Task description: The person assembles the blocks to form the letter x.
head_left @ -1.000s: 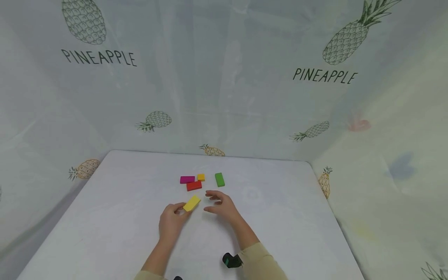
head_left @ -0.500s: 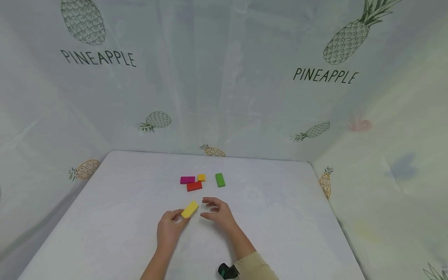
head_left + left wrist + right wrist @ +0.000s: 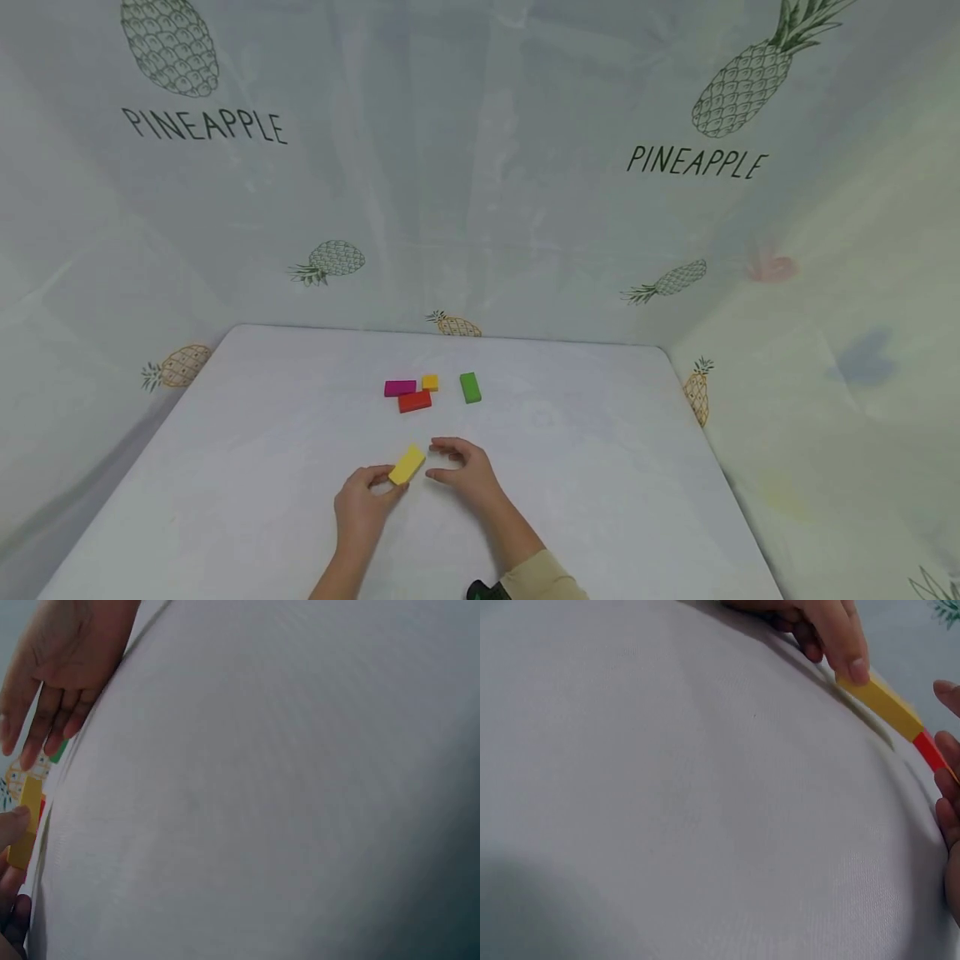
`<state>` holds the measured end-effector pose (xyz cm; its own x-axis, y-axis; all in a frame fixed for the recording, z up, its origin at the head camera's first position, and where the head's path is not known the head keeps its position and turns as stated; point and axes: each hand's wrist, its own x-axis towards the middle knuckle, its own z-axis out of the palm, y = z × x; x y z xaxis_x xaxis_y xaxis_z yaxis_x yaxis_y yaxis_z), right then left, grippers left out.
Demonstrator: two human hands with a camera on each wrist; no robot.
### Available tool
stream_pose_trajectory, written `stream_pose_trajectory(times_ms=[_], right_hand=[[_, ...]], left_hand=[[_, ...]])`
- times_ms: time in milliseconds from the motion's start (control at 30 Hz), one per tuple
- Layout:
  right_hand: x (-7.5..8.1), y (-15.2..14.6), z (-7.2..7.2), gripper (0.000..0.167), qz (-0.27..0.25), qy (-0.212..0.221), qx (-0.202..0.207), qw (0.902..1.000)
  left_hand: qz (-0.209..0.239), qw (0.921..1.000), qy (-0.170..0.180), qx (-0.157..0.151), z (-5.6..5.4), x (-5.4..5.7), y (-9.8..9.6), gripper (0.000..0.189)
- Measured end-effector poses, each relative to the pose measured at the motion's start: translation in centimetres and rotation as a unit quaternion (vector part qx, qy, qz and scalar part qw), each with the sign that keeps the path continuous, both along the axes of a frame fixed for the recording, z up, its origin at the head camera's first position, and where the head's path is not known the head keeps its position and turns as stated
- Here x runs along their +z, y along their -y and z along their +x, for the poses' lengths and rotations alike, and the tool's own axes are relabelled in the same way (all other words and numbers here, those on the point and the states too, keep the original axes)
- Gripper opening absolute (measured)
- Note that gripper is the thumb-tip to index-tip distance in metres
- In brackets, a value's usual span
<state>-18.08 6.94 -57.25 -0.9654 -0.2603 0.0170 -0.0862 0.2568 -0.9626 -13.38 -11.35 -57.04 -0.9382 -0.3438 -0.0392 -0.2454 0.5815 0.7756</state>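
Between thumb and fingers my left hand (image 3: 363, 503) pinches one end of a yellow block (image 3: 407, 465), its other end pointing up and right. My right hand (image 3: 468, 475) is just right of that block, fingers loosely bent and a gap between thumb and fingers, holding nothing. In the left wrist view the yellow block (image 3: 27, 817) stands at the left edge under the right hand's (image 3: 67, 660) hanging fingers. The right wrist view has the left thumb on the yellow block (image 3: 881, 705), with the right fingers (image 3: 946, 750) at the frame's edge.
Beyond the hands on the white table (image 3: 615, 467) lie a magenta block (image 3: 400, 388), a small orange block (image 3: 430, 382) and a red block (image 3: 415, 402), grouped close together. A green block (image 3: 470, 387) lies apart to their right. A pineapple-print curtain (image 3: 480, 167) surrounds the table.
Both hands have drawn back toward the person, the yellow block coming along in the left hand. The right hand stays beside it. The other blocks keep their places on the table.
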Motion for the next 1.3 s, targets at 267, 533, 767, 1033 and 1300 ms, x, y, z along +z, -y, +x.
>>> stream_pose_trajectory(times_ms=[267, 533, 767, 1033, 1300], right_hand=[[-0.4, -0.5, -0.2, 0.042, 0.012, 0.009, 0.004, 0.9999], [-1.2, -0.5, -0.7, 0.039, 0.017, 0.012, 0.014, 0.9997], [-1.0, -0.3, -0.6, 0.039, 0.033, 0.010, 0.013, 0.9993], [-1.1, -0.3, -0.5, 0.038, 0.035, 0.017, 0.005, 0.9992], [-1.0, -0.3, -0.5, 0.038, 0.035, 0.017, 0.005, 0.9992]], left_hand=[[-0.012, 0.9998, 0.010, -0.011, 0.3, -0.2, 0.0, 0.038], [-0.044, 0.9985, 0.017, -0.029, 0.2, -0.2, 0.0, 0.037], [-0.045, 0.9981, 0.020, -0.037, 0.0, -0.1, 0.1, 0.037], [-0.046, 0.9982, 0.025, -0.032, -0.1, -0.3, 0.0, 0.038], [-0.046, 0.9982, 0.024, -0.031, -0.1, -0.5, 0.0, 0.040]])
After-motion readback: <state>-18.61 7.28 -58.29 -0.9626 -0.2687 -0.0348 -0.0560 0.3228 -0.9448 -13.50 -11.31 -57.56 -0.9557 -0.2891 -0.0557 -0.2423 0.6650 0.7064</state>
